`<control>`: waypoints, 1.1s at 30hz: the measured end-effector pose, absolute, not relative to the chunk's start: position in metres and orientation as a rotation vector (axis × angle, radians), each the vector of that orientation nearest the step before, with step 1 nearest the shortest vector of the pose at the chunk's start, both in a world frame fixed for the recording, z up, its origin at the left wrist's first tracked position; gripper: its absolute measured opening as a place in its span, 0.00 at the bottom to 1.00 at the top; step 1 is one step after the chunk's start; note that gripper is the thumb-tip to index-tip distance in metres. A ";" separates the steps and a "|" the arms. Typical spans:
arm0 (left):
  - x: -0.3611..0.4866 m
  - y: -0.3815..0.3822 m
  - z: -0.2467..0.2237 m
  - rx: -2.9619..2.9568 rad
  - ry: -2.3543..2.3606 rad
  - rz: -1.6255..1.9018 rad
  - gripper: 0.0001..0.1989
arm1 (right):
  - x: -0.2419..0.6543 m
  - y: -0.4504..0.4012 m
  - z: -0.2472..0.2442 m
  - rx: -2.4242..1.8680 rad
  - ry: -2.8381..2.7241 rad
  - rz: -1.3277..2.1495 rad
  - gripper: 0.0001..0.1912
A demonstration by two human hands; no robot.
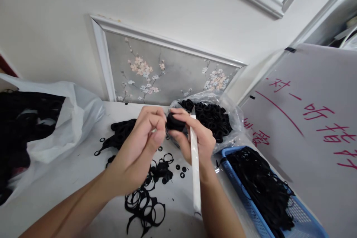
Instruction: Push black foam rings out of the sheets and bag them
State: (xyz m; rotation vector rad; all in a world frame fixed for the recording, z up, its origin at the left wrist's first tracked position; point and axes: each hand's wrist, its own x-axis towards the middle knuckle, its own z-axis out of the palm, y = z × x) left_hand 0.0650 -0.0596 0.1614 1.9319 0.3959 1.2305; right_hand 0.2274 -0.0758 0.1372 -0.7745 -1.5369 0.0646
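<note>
Grip firm, left hand (136, 145) and right hand (192, 137) pinch black bundle (175, 122).

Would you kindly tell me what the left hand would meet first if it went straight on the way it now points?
The left hand would likely meet the black rubber bundle held by the right hand first, though depth is unclear and they may be touching.
</note>
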 end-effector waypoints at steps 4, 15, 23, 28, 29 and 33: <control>0.059 -0.077 0.167 1.871 0.362 1.401 0.06 | 0.234 -0.069 0.133 -0.751 -1.408 0.232 0.15; 0.060 -0.056 0.171 2.049 0.390 1.646 0.08 | 0.222 -0.077 0.137 -0.465 -1.389 0.571 0.15; 0.057 -0.055 0.175 2.150 0.477 1.655 0.11 | 0.227 -0.084 0.141 -0.538 -1.502 0.542 0.15; 0.056 -0.056 0.175 2.211 0.476 1.570 0.11 | 0.229 -0.083 0.142 -0.532 -1.553 0.505 0.15; 0.055 -0.056 0.174 2.223 0.468 1.570 0.11 | 0.229 -0.084 0.143 -0.532 -1.551 0.501 0.16; 0.055 -0.054 0.173 2.289 0.476 1.534 0.09 | 0.229 -0.085 0.144 -0.597 -1.575 0.502 0.16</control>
